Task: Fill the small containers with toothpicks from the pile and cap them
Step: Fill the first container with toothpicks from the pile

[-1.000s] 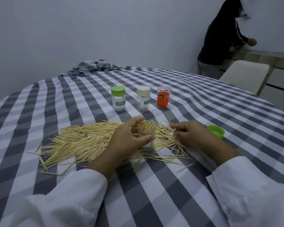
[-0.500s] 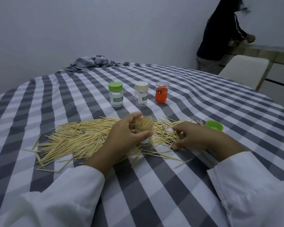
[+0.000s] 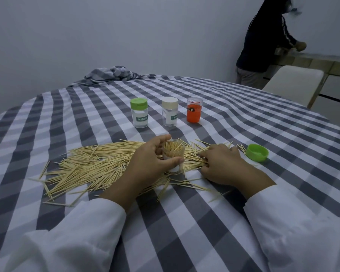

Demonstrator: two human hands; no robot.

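A wide pile of toothpicks lies on the checked tablecloth. My left hand grips a clear open container standing upright in the pile and packed with toothpicks. To its right, my right hand rests on the pile with fingertips curled around a few toothpicks. A loose green cap lies right of that hand. Behind stand three capped containers: green-capped, cream-capped and orange.
A crumpled piece of striped cloth lies at the table's far edge. A white chair stands at the far right, and a person in dark clothing stands beyond it by a counter.
My right hand has shifted slightly left along the toothpicks toward the container. My left hand keeps holding the container in the same spot.
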